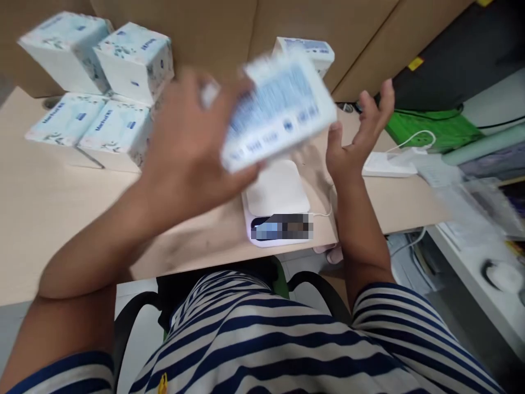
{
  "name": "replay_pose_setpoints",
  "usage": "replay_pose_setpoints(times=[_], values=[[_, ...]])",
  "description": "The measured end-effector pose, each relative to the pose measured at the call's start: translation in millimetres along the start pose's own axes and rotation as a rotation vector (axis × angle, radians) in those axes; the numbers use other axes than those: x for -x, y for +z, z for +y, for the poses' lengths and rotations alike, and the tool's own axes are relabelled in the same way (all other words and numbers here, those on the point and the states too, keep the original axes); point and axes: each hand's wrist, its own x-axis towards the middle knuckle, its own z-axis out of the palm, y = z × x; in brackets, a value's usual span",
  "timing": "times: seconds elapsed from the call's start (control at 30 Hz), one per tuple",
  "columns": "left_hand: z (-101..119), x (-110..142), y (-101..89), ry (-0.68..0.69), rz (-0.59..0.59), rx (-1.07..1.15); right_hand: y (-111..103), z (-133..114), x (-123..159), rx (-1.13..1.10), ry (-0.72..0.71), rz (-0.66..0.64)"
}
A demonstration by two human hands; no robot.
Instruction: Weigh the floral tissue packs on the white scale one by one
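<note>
My left hand [192, 137] grips a pack of tissues [283, 112] by its end, fingers on top and thumb below. The pack is tilted and smeared by motion, its printed face towards me. It hangs above a white kitchen-scale-like device [276, 191] with a flat plate and a lit display. My right hand [355, 137] is raised to the right of the pack, apart from it, with fingers spread and nothing held. Behind the held pack stands another tissue pack [324, 52], partly hidden. Several floral tissue packs [115, 128] are stacked at the left.
Cardboard [213, 33] walls off the back of the wooden table [176, 246]. To the right lie a white power strip [389, 164] with a cable and a green item [435, 128]. A lower white shelf [479, 268] stands beyond the table's right edge.
</note>
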Motion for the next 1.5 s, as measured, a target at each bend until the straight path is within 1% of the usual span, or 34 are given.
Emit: replay_pose_setpoints(times=[0.03, 0.07, 0.1, 0.17, 0.23, 0.3, 0.37, 0.47, 0.5, 0.57, 0.63, 0.7, 0.8, 0.87, 0.93, 1.0, 1.1, 1.27, 1.37, 1.43, 1.47, 1.5], values=[[12.2, -3.3, 22.7, 0.079, -0.070, -0.016, 1.7, 0.3, 0.0, 0.008, 0.010, -0.014], [17.5, -5.8, 41.3, 0.123, -0.148, -0.008, 3.3, -0.4, -0.3, 0.020, 0.030, -0.031], [16.7, -8.1, 55.6, 0.159, -0.208, 0.000, 4.6, -2.5, -0.9, 0.031, 0.060, -0.054], [1.9, -14.4, 72.8, 0.177, -0.250, 0.037, 6.3, -11.0, -3.2, 0.016, 0.136, -0.103], [-20.2, -23.6, 81.0, 0.175, -0.241, 0.047, 6.6, -24.3, -5.8, -0.070, 0.194, -0.150], [-40.4, -31.5, 87.7, 0.174, -0.248, 0.100, 6.1, -39.6, -7.7, -0.232, 0.228, -0.212], [-55.4, -32.5, 97.6, 0.187, -0.222, 0.213, 5.9, -53.7, -7.8, -0.485, 0.268, -0.288], [-68.6, -20.4, 118.4, 0.208, -0.093, 0.376, 8.6, -68.2, -5.5, -0.940, 0.364, -0.385], [-71.0, -15.0, 125.4, 0.190, -0.086, 0.423, 10.0, -70.8, -4.6, -1.060, 0.401, -0.401], [-73.1, -5.9, 135.9, 0.136, -0.145, 0.520, 12.4, -72.7, -3.0, -1.202, 0.465, -0.403], [-72.9, -1.5, 140.6, 0.101, -0.215, 0.589, 13.6, -70.8, -1.3, -1.245, 0.503, -0.390], [-73.0, -1.9, 141.6, 0.119, -0.239, 0.618, 14.9, -66.0, 0.9, -1.265, 0.520, -0.398], [-76.5, -5.6, 142.8, 0.144, -0.242, 0.638, 19.2, -57.1, 5.1, -1.308, 0.558, -0.461], [-79.7, -6.6, 144.3, 0.114, -0.239, 0.650, 22.8, -53.2, 7.5, -1.335, 0.591, -0.499], [-82.2, -5.9, 145.7, 0.085, -0.228, 0.647, 25.7, -51.9, 8.7, -1.359, 0.621, -0.512], [-84.2, -4.6, 147.0, 0.090, -0.206, 0.623, 27.4, -52.2, 9.0, -1.383, 0.642, -0.511], [-87.1, -4.2, 149.8, 0.163, -0.174, 0.605, 28.5, -52.5, 9.0, -1.412, 0.642, -0.497], [-92.7, -14.3, 159.8, 0.396, -0.139, 0.628, 28.7, -48.2, 10.0, -1.400, 0.609, -0.495], [-95.5, -22.4, 166.1, 0.488, -0.096, 0.625, 27.6, -45.2, 9.4, -1.403, 0.609, -0.483], [-97.8, -25.2, 169.8, 0.563, -0.097, 0.626, 26.7, -43.9, 8.0, -1.413, 0.612, -0.463], [-99.4, -25.4, 171.6, 0.558, -0.100, 0.632, 26.0, -43.6, 7.0, -1.413, 0.613, -0.450], [-101.2, -25.1, 173.3, 0.507, -0.099, 0.641, 25.2, -43.5, 5.8, -1.409, 0.614, -0.431]])
